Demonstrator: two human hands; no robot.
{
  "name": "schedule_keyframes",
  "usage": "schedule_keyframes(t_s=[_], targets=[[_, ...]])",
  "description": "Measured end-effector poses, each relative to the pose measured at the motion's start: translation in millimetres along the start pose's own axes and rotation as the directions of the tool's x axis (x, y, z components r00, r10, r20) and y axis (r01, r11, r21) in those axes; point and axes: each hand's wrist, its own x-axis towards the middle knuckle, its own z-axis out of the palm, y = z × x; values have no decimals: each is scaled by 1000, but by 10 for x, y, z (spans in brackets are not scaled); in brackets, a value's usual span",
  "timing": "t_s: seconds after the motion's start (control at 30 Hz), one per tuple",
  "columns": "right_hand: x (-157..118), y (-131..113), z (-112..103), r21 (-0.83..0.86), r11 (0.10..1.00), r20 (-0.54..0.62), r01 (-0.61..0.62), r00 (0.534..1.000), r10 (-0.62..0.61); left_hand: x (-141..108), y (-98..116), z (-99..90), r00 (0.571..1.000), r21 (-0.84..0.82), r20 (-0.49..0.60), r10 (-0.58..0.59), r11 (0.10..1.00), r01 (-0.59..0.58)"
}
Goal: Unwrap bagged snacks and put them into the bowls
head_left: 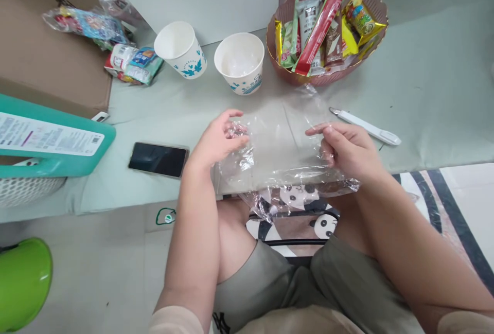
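Note:
A crumpled sheet of clear plastic film (285,143) lies at the front edge of the cloth-covered table, part of it hanging over the edge. My left hand (222,138) is at its left side, thumb and fingers apart and curved around some crinkled film. On the right side, my right hand (343,146) has its thumb pressed against the index finger, with the film's edge at the fingers. Just beyond my right hand a white utility knife (366,125) lies on the cloth. Two paper cups, one left (181,51) and one right (240,64), stand behind the film.
A pink bowl (285,74) of wrapped snacks stands at the back. Left are a phone (158,159), snack packets (135,64), a cardboard box (46,51) and a green container (88,128). A green bin (27,282) is on the floor.

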Motion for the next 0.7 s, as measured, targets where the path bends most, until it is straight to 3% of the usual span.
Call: schedule_keyframes(t_s=[0.07,0.2,0.3,0.47,0.53,0.6,0.63,0.7], targets=[[17,-4,-33,10,1000,-87,2,996,-2,16,5,-16,996,-37,-85,-23,999,20],[57,0,-128,7,1000,-239,-3,971,4,33,66,-73,968,-162,-242,60,982,-102],[74,8,-168,9,1000,-266,-13,964,15,21,140,-108,950,-268,-305,71,950,-157],[63,-16,-185,128,992,-235,1,971,30,27,238,-203,920,-471,-390,-43,868,-159],[39,-37,-202,194,981,-146,-30,988,59,47,228,-230,919,-527,-395,-19,824,-209],[3,-54,-217,230,964,49,-134,991,126,63,193,-221,948,-539,-316,35,816,-210],[-18,-60,-217,222,953,176,-204,970,167,65,172,-200,971,-527,-232,57,832,-174],[-54,-63,-196,175,930,415,-324,881,228,51,136,-135,1000,-464,18,24,886,-13]])
